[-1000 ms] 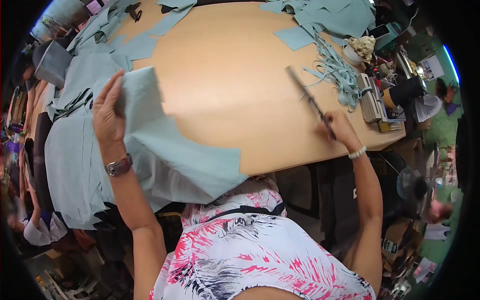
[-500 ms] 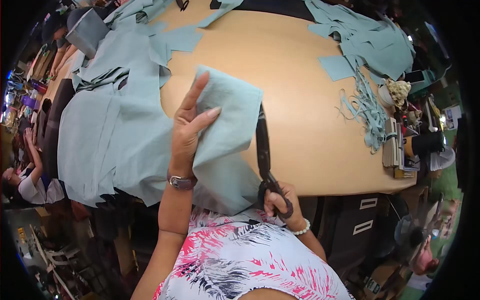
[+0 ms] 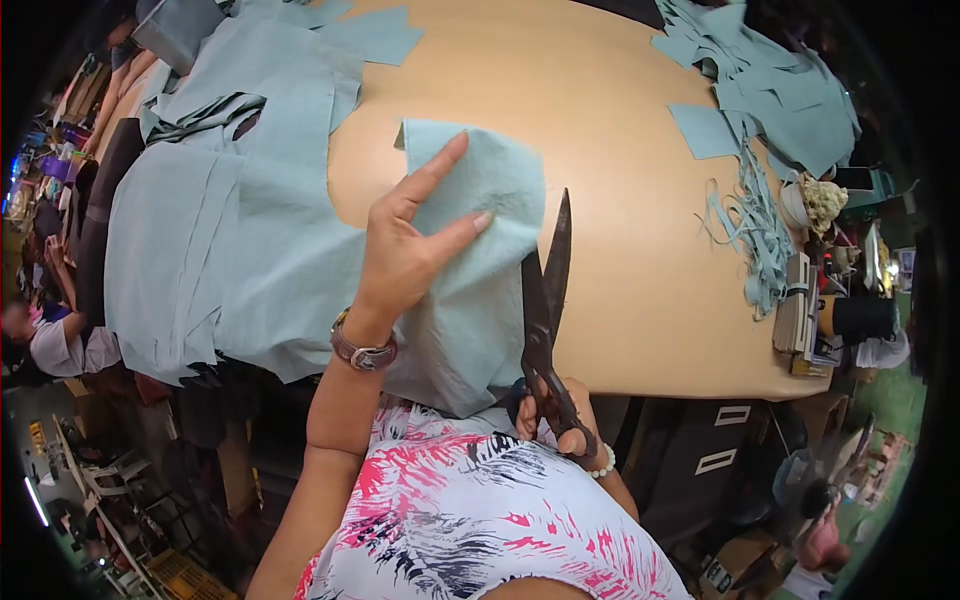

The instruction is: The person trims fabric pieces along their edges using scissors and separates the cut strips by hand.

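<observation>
My left hand (image 3: 415,240) holds up a pale blue-green fabric piece (image 3: 480,185). Its thumb and index finger lie stretched over the near face, and the other fingers are hidden behind the cloth. In my right hand (image 3: 565,420) is a pair of large dark scissors (image 3: 540,310), fingers wrapped through the handles. The blades stand apart and point away from me; one runs along the cloth's right edge, the other is out to the right over the table.
Large sheets of the same fabric (image 3: 270,230) cover the left of the tan table (image 3: 630,210). Cut pieces (image 3: 785,95) and thin strips (image 3: 755,230) lie at the right. A grey metal block (image 3: 180,30) sits at upper left. Other people (image 3: 70,335) are at the far left.
The scissor blades, closed together before, have spread apart. My left hand and the held fabric have shifted slightly right, and the view has tilted a little.
</observation>
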A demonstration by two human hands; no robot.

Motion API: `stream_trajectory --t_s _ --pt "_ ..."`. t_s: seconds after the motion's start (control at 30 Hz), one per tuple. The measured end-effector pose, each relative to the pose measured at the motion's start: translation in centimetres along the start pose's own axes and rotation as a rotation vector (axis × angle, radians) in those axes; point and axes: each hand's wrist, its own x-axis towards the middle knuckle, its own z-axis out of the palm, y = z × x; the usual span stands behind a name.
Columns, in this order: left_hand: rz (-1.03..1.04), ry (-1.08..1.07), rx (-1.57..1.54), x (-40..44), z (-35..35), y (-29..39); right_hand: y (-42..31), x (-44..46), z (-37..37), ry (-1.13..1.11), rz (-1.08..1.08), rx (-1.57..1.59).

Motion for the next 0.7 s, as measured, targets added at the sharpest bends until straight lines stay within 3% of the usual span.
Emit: stream_trajectory --t_s 0.23,0.43,0.57,0.67,0.7 --pt "0.281 0.098 0.305 0.4 0.1 2.0 -0.5 0.0 0.7 0.046 -0.058 0.018" --pt "0.386 0.104 0.362 3.1 -0.4 1.8 -1.3 -0.9 -0.3 -0.004 -0.097 0.012" --pt "-0.198 -0.060 -0.264 4.5 -0.6 0.4 -1.3 -1.1 -0.9 0.151 -0.124 0.051" --pt "-0.096 0.022 0.393 4.5 -0.1 -6.8 -1.6 -1.0 -1.4 0.207 -0.161 0.086" --pt "-0.101 0.055 0.357 4.2 0.1 -7.6 -1.7 -1.0 -1.5 0.222 -0.155 0.061"
